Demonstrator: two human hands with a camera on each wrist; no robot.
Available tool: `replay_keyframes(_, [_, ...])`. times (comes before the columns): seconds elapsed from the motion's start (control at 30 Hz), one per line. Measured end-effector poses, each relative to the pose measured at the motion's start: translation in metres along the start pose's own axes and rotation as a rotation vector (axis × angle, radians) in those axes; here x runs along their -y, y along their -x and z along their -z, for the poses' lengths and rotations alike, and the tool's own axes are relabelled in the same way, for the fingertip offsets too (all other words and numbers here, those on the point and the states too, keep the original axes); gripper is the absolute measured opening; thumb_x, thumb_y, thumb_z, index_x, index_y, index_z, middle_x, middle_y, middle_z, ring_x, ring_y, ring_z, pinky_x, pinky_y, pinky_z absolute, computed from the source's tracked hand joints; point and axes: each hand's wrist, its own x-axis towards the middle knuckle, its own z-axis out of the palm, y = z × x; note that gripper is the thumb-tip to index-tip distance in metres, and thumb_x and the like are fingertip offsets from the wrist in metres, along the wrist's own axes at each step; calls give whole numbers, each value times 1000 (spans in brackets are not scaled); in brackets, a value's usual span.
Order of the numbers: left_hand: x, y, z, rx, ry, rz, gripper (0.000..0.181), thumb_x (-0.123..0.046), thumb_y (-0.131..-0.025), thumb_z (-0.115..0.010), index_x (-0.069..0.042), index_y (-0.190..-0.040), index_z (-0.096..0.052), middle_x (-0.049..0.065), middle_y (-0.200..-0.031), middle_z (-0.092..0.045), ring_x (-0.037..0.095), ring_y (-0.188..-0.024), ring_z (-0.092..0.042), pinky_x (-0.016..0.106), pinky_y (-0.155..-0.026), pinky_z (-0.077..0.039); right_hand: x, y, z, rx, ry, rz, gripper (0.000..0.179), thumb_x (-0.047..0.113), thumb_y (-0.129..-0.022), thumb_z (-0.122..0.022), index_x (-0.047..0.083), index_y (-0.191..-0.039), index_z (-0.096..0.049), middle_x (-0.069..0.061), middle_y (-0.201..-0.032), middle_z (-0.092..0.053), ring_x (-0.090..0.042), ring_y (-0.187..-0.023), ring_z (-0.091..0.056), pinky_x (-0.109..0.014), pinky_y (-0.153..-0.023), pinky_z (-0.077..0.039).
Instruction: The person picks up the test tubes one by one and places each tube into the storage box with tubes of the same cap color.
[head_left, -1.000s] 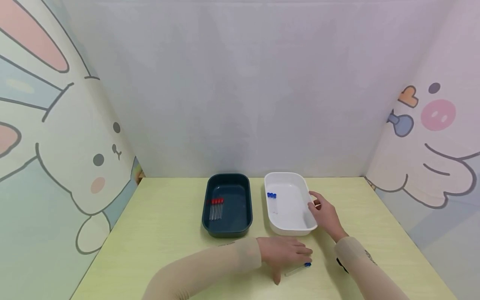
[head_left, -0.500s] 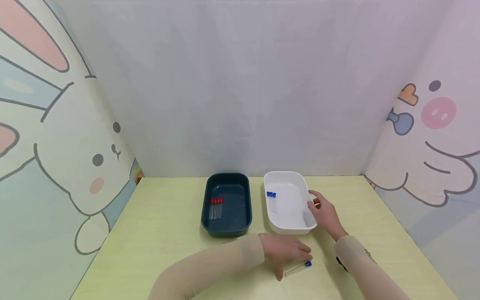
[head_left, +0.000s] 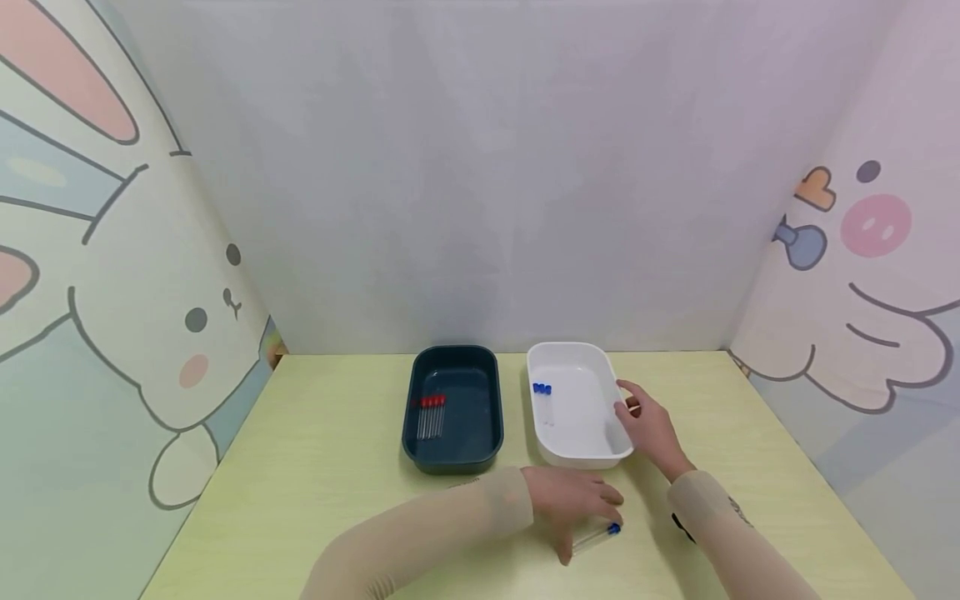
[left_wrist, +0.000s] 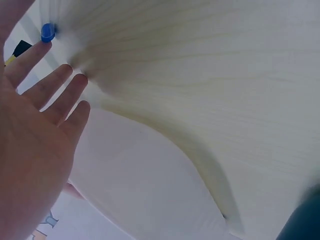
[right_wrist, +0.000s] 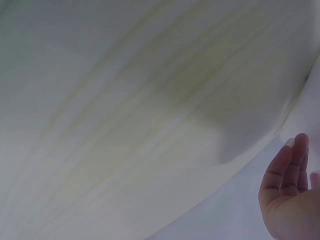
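A clear test tube with a blue cap (head_left: 597,536) lies on the table in front of the white tray (head_left: 581,461). My left hand (head_left: 570,497) is over it, fingers extended, thumb down near the tube's plain end. In the left wrist view, the index fingertip is at the blue cap (left_wrist: 48,32); whether they touch I cannot tell. My right hand (head_left: 654,429) rests at the white tray's right side, fingertips and thumb at the rim, fingers loosely bent. Inside that tray, three blue-capped tubes (head_left: 542,389) lie side by side at the left.
Left of the white tray stands a dark blue tray (head_left: 480,454) with several red-capped tubes (head_left: 431,417) in a row. Both trays stand near the table's (head_left: 330,450) back edge, before a pale curtain (head_left: 480,183). Cartoon-printed panels (head_left: 150,275) flank the table.
The left hand has shifted slightly right, and its thumb has come closer to the tube's plain end. The right hand stays at the white tray's rim.
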Motion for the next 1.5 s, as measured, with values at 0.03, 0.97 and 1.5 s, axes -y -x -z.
replay_keyframes(0.03, [0, 0, 0, 0, -4, -4, 91, -57, -73, -88, -39, -152, -46, -17, -165, -34, 2, -148, -36, 14, -123, -27, 0, 0, 0, -1, 0, 1, 49, 22, -106, -52, 8, -153, -45, -21, -112, -65, -28, -97, -64, -27, -73, -51])
replay_keyframes(0.97, [13, 31, 37, -172, 60, 21, 97, -62, -70, -89, -31, -152, -47, -12, -166, -35, 4, -150, -36, 14, -123, -28, 6, 6, 4, 15, -18, 1, 49, 21, -106, -54, 7, -153, -45, -23, -112, -66, -29, -95, -65, -29, -73, -52])
replay_keyframes(1.5, [34, 48, 52, -269, 228, 107, 93, -53, -74, -90, -28, -152, -46, -10, -169, -32, 8, -155, -31, 19, -123, -33, 3, 5, 3, 9, -23, 15, 49, 19, -106, -55, 5, -152, -45, -23, -111, -66, -29, -95, -65, -30, -73, -55])
